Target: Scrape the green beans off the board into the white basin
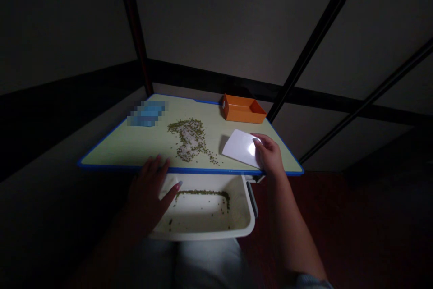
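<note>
My right hand grips the right end of a flat white scraper, which is tilted over the right front of the table. My left hand has its fingers spread, with the fingertips at the table's front edge and the thumb over the left side of a white plastic tub. A loose pile of small green beans mixed with white grains lies mid-table, left of the scraper. More green beans line the far bottom edge inside the tub, with a few scattered on its floor.
The pale green table has a raised blue rim. An orange open box stands at its back right. A blurred blue item lies at the back left. Wall panels rise behind, and a reddish floor shows on the right.
</note>
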A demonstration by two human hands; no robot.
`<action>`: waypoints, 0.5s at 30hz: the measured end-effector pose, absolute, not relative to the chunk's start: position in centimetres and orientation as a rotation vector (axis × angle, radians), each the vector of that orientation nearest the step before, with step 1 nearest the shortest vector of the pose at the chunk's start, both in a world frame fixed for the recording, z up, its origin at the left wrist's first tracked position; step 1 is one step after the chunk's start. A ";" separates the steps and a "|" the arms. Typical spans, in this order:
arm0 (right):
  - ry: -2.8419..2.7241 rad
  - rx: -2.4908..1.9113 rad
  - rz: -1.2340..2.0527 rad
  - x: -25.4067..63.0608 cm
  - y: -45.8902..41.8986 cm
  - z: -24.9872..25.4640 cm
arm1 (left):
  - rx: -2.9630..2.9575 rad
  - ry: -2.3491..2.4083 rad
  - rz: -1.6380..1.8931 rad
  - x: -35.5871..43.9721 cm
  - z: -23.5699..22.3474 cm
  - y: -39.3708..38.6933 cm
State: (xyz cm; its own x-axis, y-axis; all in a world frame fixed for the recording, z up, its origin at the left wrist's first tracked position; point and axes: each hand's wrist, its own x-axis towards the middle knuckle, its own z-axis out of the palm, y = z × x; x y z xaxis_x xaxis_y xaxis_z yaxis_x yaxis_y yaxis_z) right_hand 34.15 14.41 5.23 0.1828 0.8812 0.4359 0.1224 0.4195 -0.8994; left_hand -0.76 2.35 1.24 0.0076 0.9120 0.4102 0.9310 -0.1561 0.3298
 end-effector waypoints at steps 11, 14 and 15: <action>-1.221 -1.144 0.576 33.7 14.8 5.3 | -2.198 -2.007 -0.842 -0.8 1.4 2.4; -1.108 -1.149 0.501 34.1 14.9 5.1 | -2.197 -1.996 -0.846 -0.8 1.3 2.4; -1.084 -1.164 0.477 34.2 15.0 5.0 | -2.191 -1.995 -0.850 -0.8 1.3 2.4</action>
State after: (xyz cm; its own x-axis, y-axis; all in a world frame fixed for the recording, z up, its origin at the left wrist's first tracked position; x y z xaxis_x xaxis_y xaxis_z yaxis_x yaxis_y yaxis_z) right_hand 34.18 15.01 4.96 0.4457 0.7846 0.4310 0.2127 0.3749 -0.9023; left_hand -0.82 2.41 1.27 0.0113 0.9029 0.4297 0.9355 -0.1614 0.3144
